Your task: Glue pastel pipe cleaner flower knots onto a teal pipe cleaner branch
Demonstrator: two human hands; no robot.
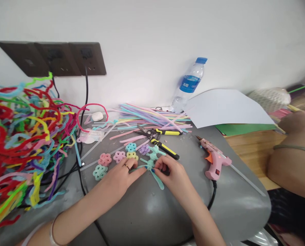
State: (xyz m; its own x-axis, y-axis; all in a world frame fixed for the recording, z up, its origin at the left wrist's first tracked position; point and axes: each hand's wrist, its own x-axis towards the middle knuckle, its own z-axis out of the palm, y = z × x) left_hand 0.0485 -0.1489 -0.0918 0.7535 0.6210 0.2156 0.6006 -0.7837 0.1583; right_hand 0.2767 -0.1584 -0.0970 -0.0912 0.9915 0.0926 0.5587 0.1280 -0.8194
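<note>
Between my two hands lies a mint-green pipe cleaner shape with several loops and arms, resting on the grey table. My left hand, with a ring on one finger, pinches its left side with thumb and fingertips. My right hand grips the shape's right side near the lower loop, fingers curled. Just beyond my left hand sit small pipe cleaner flowers: a pink flower, a mint flower, a blue flower, a yellow flower and a purple flower.
Yellow-black pliers lie behind my hands, before a bundle of pastel pipe cleaners. A pink glue gun is at right, a bottle by the wall. Tangled pipe cleaners and black cables fill the left. Another person's arm is at right.
</note>
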